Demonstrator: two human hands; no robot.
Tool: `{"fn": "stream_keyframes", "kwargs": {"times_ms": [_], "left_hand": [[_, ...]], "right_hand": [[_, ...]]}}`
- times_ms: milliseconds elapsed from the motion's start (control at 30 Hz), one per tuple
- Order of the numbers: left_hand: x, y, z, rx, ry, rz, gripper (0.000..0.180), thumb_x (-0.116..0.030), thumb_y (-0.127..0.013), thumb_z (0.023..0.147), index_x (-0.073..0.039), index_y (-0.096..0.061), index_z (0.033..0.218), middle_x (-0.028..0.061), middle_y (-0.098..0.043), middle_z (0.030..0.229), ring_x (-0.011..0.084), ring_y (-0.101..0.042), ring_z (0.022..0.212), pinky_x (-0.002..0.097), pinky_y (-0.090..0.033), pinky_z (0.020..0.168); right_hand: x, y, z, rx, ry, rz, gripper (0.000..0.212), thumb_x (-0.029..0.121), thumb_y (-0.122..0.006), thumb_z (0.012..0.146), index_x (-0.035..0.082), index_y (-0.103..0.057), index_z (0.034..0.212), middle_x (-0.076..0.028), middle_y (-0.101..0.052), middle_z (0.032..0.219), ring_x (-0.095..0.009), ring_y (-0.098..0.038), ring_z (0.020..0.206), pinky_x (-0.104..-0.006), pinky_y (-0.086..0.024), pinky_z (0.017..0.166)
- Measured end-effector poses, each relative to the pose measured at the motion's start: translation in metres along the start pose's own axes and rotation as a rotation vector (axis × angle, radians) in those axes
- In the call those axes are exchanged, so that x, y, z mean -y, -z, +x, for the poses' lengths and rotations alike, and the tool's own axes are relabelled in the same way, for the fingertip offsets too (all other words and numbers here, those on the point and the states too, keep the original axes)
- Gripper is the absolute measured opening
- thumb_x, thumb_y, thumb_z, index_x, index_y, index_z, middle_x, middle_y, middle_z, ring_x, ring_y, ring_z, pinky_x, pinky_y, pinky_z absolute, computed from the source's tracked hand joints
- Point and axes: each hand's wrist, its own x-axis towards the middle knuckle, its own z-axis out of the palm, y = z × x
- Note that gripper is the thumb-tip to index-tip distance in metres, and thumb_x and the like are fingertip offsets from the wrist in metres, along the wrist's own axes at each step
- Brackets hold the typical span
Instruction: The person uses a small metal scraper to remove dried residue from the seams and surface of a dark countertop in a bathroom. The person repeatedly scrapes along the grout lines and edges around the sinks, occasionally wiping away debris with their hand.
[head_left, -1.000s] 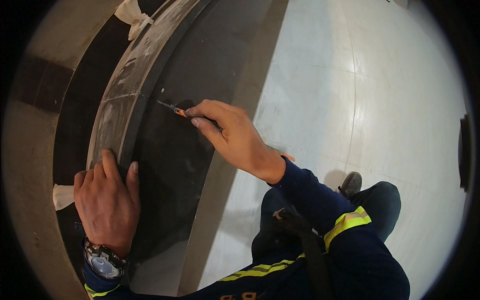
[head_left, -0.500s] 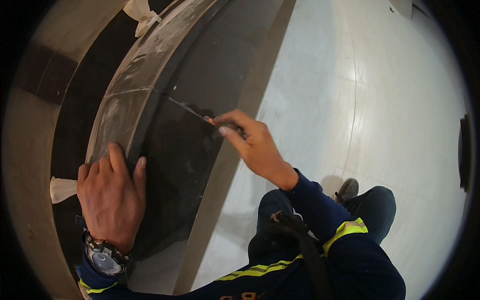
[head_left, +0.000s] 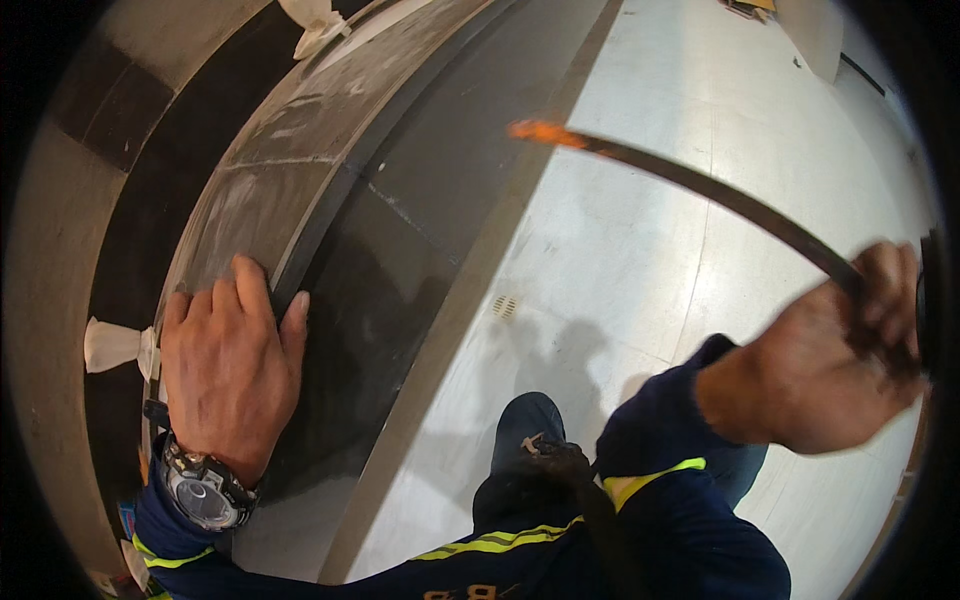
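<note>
My left hand [head_left: 230,370] lies spread over the top of a dusty brown stone ledge [head_left: 285,125], its thumb by the inner edge. Out at the far right, my right hand [head_left: 825,360] is closed around one end of a long, thin, dark hacksaw blade [head_left: 700,185]. The blade bows up and leftward in the air, its orange end above the border of the dark slab [head_left: 440,130]. A pale joint line [head_left: 395,203] crosses ledge and slab. The right fingers are slightly blurred.
White balusters [head_left: 120,346] stand along the ledge's left side, beside a curved black band [head_left: 125,240]. To the right spreads a pale tiled floor [head_left: 650,270] with a small drain grate [head_left: 504,306]. My knee [head_left: 530,425] is below.
My right hand has moved from the joint line far to the right and lifted the blade, whose length now shows. My left hand stays on the ledge. The view has shifted slightly.
</note>
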Motion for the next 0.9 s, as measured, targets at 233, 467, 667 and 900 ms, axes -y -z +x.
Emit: {"fn": "stream_keyframes", "kwargs": {"times_ms": [233, 467, 667, 900], "left_hand": [[0.002, 0.0, -0.004, 0.009, -0.005, 0.01, 0.044, -0.031, -0.064, 0.098, 0.009, -0.059, 0.115, 0.0167, -0.062, 0.078, 0.0328, -0.064, 0.074, 0.0426, -0.046, 0.08], [0.003, -0.003, -0.004, -0.04, -0.027, 0.021, 0.046, -0.033, -0.064, 0.097, 0.009, -0.06, 0.114, 0.0159, -0.062, 0.078, 0.0311, -0.063, 0.074, 0.0406, -0.046, 0.08], [0.005, -0.001, -0.004, -0.03, -0.041, -0.041, 0.049, -0.035, -0.066, 0.096, 0.011, -0.061, 0.113, 0.0142, -0.062, 0.076, 0.0292, -0.061, 0.071, 0.0394, -0.045, 0.078], [0.009, -0.002, -0.006, -0.06, -0.054, -0.05, 0.047, -0.035, -0.066, 0.095, 0.01, -0.061, 0.108, 0.0121, -0.06, 0.071, 0.0268, -0.058, 0.066, 0.0386, -0.045, 0.074]], "right_hand": [[-0.099, -0.009, -0.065, 0.006, -0.129, 0.184, 0.035, 0.039, -0.035, 0.112, 0.013, -0.057, 0.118, -0.009, -0.057, 0.1, -0.018, -0.054, 0.089, -0.0327, -0.047, 0.079], [-0.117, -0.045, -0.074, -0.083, -0.156, 0.01, 0.042, 0.046, -0.031, 0.111, 0.012, -0.051, 0.126, -0.009, -0.056, 0.087, -0.015, -0.054, 0.071, -0.0309, -0.048, 0.066], [-0.11, -0.037, -0.095, 0.42, -0.429, -0.485, 0.04, 0.032, -0.045, 0.11, 0.002, -0.06, 0.132, -0.001, -0.06, 0.076, -0.007, -0.043, 0.061, -0.0235, -0.04, 0.058], [-0.105, -0.044, -0.089, 0.19, -0.323, -0.04, 0.039, 0.037, -0.033, 0.111, 0.007, -0.058, 0.119, -0.005, -0.047, 0.085, -0.011, -0.041, 0.066, -0.0263, -0.035, 0.057]]}}
